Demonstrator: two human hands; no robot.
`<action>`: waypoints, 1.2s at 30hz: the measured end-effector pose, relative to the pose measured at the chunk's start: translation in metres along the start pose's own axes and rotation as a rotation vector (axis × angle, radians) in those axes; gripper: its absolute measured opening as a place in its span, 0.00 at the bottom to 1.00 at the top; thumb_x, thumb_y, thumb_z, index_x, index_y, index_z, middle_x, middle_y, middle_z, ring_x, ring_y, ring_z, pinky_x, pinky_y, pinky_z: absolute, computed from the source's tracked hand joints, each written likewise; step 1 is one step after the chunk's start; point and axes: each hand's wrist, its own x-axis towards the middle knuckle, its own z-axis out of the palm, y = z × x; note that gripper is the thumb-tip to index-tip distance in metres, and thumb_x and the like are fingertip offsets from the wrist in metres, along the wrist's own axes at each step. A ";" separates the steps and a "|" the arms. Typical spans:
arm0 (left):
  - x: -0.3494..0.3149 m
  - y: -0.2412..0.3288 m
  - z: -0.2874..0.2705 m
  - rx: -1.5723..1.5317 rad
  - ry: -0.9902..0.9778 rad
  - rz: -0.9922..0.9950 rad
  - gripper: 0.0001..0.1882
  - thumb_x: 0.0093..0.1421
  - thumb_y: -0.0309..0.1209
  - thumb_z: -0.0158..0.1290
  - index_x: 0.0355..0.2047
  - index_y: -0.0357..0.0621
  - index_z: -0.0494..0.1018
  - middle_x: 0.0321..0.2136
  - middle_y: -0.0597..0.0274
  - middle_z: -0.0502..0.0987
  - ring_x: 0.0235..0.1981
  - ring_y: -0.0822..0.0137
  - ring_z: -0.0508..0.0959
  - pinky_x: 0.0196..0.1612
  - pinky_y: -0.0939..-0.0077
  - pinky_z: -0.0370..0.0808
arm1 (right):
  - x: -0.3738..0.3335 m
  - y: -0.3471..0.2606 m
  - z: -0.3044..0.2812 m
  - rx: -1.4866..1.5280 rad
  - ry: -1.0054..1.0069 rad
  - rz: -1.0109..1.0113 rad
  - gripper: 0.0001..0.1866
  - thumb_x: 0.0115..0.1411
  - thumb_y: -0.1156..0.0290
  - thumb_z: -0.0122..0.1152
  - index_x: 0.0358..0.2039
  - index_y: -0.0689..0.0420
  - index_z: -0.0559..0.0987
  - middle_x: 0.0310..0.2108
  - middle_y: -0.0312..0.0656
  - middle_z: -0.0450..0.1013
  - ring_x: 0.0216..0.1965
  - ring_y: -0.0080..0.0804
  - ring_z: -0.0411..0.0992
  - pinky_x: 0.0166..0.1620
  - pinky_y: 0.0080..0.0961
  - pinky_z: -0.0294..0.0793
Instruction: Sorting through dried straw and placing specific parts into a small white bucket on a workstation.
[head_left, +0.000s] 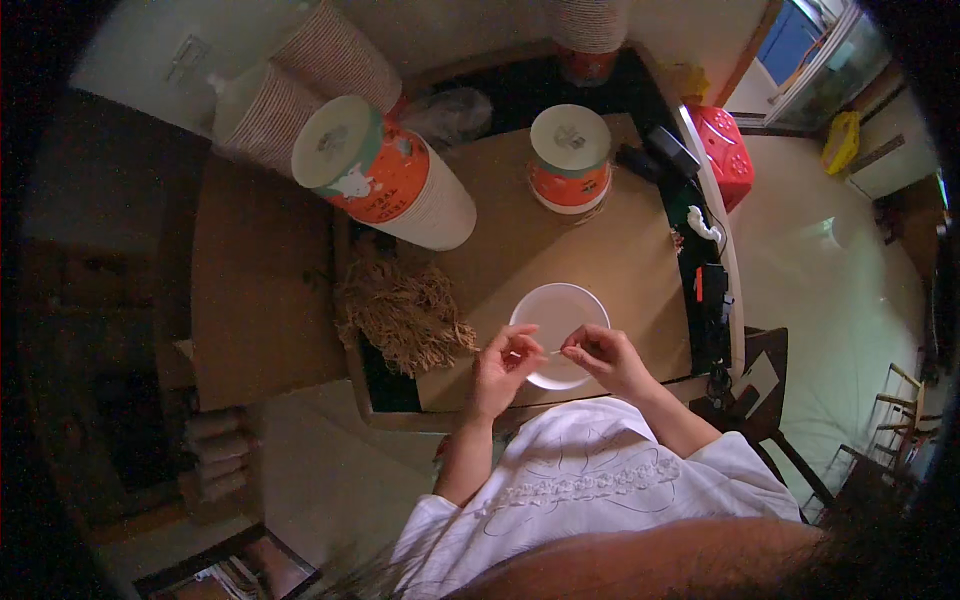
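White shirt (585,450), right hand (607,360) tight on strand (556,352) over white bowl (562,306), left hand (500,368) of unclear grip

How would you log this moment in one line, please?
Left hand: over white bowl, grip unclear | Right hand: pinching pale strand | Nearby: tangled brown fibres, tall cup stack

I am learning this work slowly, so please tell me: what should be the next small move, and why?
Perhaps bring the left hand to the thin pale strand: the right hand seems to pinch it, it points toward the left hand, and both hands are close together above the white bowl.
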 end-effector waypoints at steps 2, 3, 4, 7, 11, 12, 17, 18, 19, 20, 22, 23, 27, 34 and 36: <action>-0.003 0.007 0.009 0.155 -0.002 0.058 0.13 0.48 0.20 0.55 0.35 0.44 0.73 0.24 0.68 0.73 0.25 0.78 0.71 0.29 0.86 0.68 | 0.002 0.006 -0.001 0.035 -0.009 0.011 0.07 0.57 0.71 0.54 0.29 0.63 0.72 0.26 0.31 0.69 0.30 0.14 0.64 0.33 0.12 0.65; -0.001 0.010 0.012 0.340 -0.030 0.259 0.11 0.47 0.20 0.56 0.33 0.43 0.73 0.24 0.66 0.73 0.25 0.75 0.72 0.28 0.84 0.69 | 0.003 0.008 -0.001 0.071 -0.019 0.023 0.07 0.57 0.71 0.54 0.29 0.63 0.72 0.26 0.31 0.69 0.30 0.14 0.64 0.33 0.12 0.65; 0.000 0.012 0.013 0.526 -0.054 0.461 0.10 0.47 0.20 0.56 0.31 0.43 0.74 0.24 0.64 0.73 0.25 0.73 0.73 0.28 0.82 0.69 | 0.003 0.008 -0.001 0.070 -0.022 0.023 0.07 0.57 0.71 0.54 0.29 0.63 0.72 0.26 0.31 0.69 0.30 0.14 0.64 0.33 0.12 0.65; 0.000 0.006 0.011 0.487 0.010 0.395 0.05 0.47 0.21 0.56 0.27 0.41 0.74 0.24 0.61 0.73 0.25 0.67 0.74 0.27 0.79 0.70 | 0.003 0.008 0.000 0.067 -0.038 0.034 0.08 0.57 0.70 0.54 0.29 0.62 0.72 0.26 0.31 0.69 0.30 0.14 0.64 0.33 0.12 0.65; 0.000 0.005 0.013 0.589 0.046 0.361 0.04 0.49 0.22 0.55 0.26 0.40 0.72 0.24 0.59 0.73 0.25 0.66 0.74 0.27 0.78 0.70 | 0.003 0.008 0.001 0.067 -0.019 0.051 0.07 0.57 0.70 0.54 0.29 0.62 0.72 0.26 0.30 0.68 0.30 0.13 0.64 0.33 0.12 0.65; 0.001 0.005 0.013 0.593 0.053 0.325 0.02 0.51 0.23 0.53 0.25 0.39 0.71 0.23 0.59 0.72 0.25 0.64 0.74 0.27 0.76 0.70 | 0.003 0.009 0.001 0.044 -0.012 0.044 0.07 0.57 0.71 0.54 0.29 0.62 0.72 0.26 0.30 0.68 0.29 0.13 0.64 0.33 0.12 0.65; 0.005 -0.007 0.015 0.647 0.082 0.375 0.07 0.54 0.26 0.49 0.21 0.38 0.66 0.20 0.57 0.70 0.24 0.57 0.72 0.27 0.68 0.67 | 0.005 0.015 0.007 0.061 -0.005 -0.005 0.08 0.57 0.70 0.54 0.29 0.62 0.72 0.25 0.29 0.67 0.28 0.13 0.62 0.31 0.11 0.64; 0.005 -0.008 0.016 0.635 0.090 0.358 0.08 0.55 0.26 0.48 0.21 0.38 0.65 0.19 0.56 0.68 0.23 0.56 0.71 0.26 0.67 0.66 | 0.006 0.016 0.008 0.070 -0.014 0.004 0.08 0.57 0.70 0.54 0.29 0.62 0.72 0.24 0.29 0.66 0.27 0.12 0.62 0.30 0.11 0.64; 0.006 -0.010 0.016 0.623 0.096 0.342 0.09 0.55 0.27 0.48 0.20 0.38 0.64 0.18 0.55 0.67 0.23 0.54 0.70 0.26 0.65 0.64 | 0.006 0.018 0.007 0.070 -0.014 0.004 0.08 0.57 0.70 0.54 0.29 0.62 0.72 0.24 0.29 0.66 0.27 0.12 0.62 0.30 0.11 0.64; 0.006 -0.013 0.015 0.622 0.096 0.342 0.09 0.55 0.27 0.48 0.20 0.38 0.64 0.18 0.55 0.67 0.23 0.54 0.70 0.26 0.65 0.64 | 0.006 0.019 0.006 0.031 -0.014 0.026 0.08 0.57 0.70 0.54 0.29 0.62 0.72 0.24 0.29 0.66 0.27 0.12 0.62 0.30 0.11 0.63; 0.008 -0.023 0.010 0.637 0.062 0.363 0.09 0.55 0.28 0.48 0.21 0.39 0.63 0.18 0.54 0.67 0.22 0.54 0.69 0.24 0.67 0.63 | 0.006 0.023 0.005 -0.009 -0.013 0.047 0.08 0.57 0.70 0.54 0.29 0.63 0.72 0.23 0.29 0.65 0.27 0.11 0.61 0.29 0.11 0.63; 0.008 -0.026 0.009 0.637 0.062 0.363 0.09 0.55 0.28 0.48 0.21 0.39 0.63 0.18 0.54 0.67 0.22 0.54 0.69 0.24 0.67 0.63 | 0.007 0.026 0.005 -0.002 -0.009 0.036 0.08 0.57 0.70 0.54 0.29 0.63 0.72 0.23 0.29 0.66 0.27 0.12 0.61 0.29 0.11 0.63; 0.009 -0.036 0.004 0.406 0.009 0.210 0.09 0.57 0.29 0.47 0.22 0.40 0.64 0.16 0.64 0.64 0.19 0.70 0.65 0.22 0.76 0.61 | 0.008 0.022 0.007 -0.008 0.023 -0.014 0.08 0.57 0.70 0.54 0.30 0.63 0.72 0.24 0.31 0.68 0.28 0.14 0.63 0.31 0.13 0.64; 0.010 -0.045 -0.008 0.202 -0.059 0.042 0.06 0.57 0.28 0.49 0.25 0.41 0.67 0.19 0.73 0.65 0.22 0.81 0.63 0.25 0.85 0.62 | 0.016 0.032 0.004 0.005 -0.006 0.042 0.08 0.57 0.70 0.54 0.30 0.63 0.73 0.26 0.31 0.69 0.30 0.15 0.64 0.33 0.14 0.65; 0.012 -0.045 -0.010 0.196 -0.047 0.024 0.05 0.56 0.27 0.49 0.25 0.40 0.67 0.19 0.72 0.66 0.23 0.81 0.64 0.25 0.85 0.63 | 0.020 0.038 0.004 0.023 0.007 0.062 0.09 0.57 0.69 0.55 0.30 0.63 0.73 0.26 0.31 0.70 0.30 0.14 0.64 0.33 0.14 0.65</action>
